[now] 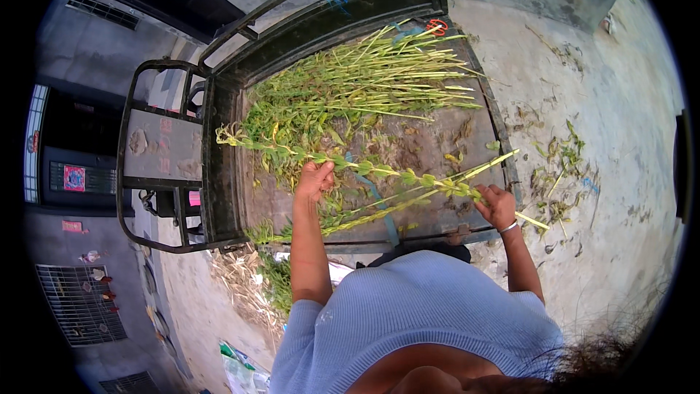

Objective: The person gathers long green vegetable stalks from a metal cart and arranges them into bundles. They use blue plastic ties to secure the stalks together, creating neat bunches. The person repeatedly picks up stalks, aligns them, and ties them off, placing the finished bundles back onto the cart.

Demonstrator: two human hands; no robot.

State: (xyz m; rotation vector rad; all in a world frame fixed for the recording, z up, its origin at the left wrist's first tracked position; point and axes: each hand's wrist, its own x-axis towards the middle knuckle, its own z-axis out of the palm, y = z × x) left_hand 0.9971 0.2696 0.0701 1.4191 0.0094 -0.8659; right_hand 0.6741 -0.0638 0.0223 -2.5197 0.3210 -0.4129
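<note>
A long green stalk lined with seed pods (394, 173) stretches across in front of me, leafy at its left tip. My left hand (315, 179) is closed around its middle. Toward its bare, thick right end my right hand (497, 208) grips it, with a pale bracelet on that wrist. Beneath it, other podded stalks (357, 220) lie slantwise along the near side of the cart bed (475, 122). A large heap of cut stalks (350, 76) covers the far part of the bed, leafy tops left and bare ends right.
Metal rails (165, 63) enclose the cart's left side. A blue strap (385, 215) crosses the bed; a red cord (436, 27) lies at its far right corner. Leaf scraps (558, 157) litter the concrete on the right. Dry straw (233, 271) and green plants (277, 281) lie below the cart at left.
</note>
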